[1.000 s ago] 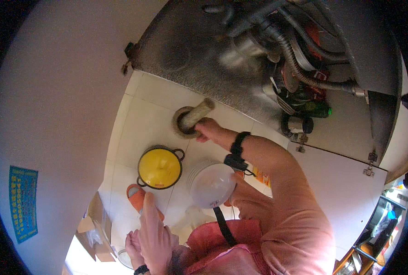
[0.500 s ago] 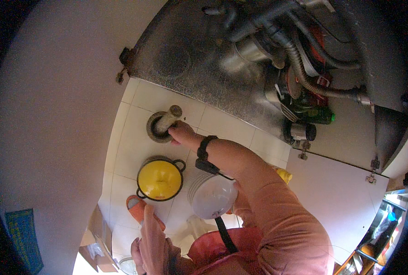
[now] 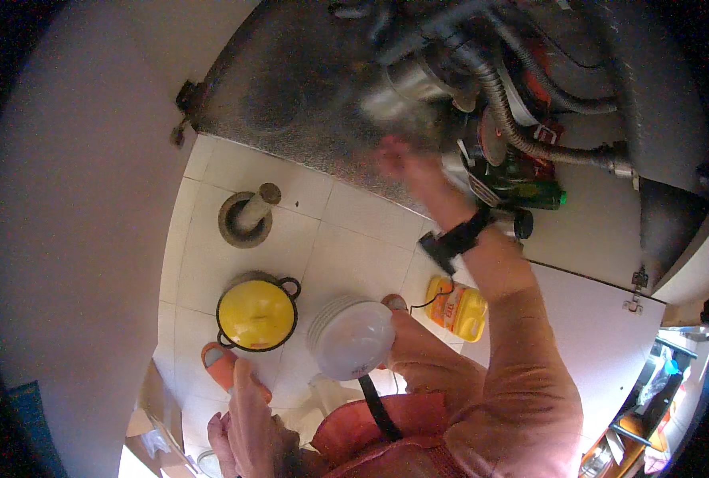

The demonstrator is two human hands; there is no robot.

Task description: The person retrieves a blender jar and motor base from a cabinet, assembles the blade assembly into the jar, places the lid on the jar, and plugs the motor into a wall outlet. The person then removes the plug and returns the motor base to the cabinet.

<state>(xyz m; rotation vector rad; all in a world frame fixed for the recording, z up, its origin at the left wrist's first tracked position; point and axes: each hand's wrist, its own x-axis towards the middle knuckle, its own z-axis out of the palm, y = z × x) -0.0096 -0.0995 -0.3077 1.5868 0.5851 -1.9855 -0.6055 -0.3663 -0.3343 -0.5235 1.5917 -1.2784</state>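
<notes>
While your right hand (image 3: 402, 162) hangs over the cupboard floor (image 3: 298, 119), beyond the yellow pot (image 3: 255, 316) and to its right, near a metal pot (image 3: 408, 94), blur hides whether its fingers are spread or pinching; for your left hand (image 3: 220, 435), nearer you than the yellow pot, I cannot tell either. Just beyond the yellow pot stands the mortar (image 3: 227, 229), pestle (image 3: 258, 206) leaning inside. If your arm swings, your wristband's (image 3: 455, 240) cord (image 3: 433, 300) could snag the jug (image 3: 471, 317), right of the yellow pot; its label print is too small to read.

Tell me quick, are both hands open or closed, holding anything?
Left hand: by the leg; can't tell if open or closed.
Right hand: blurred, nothing visible in it; can't tell if open or closed.
</notes>
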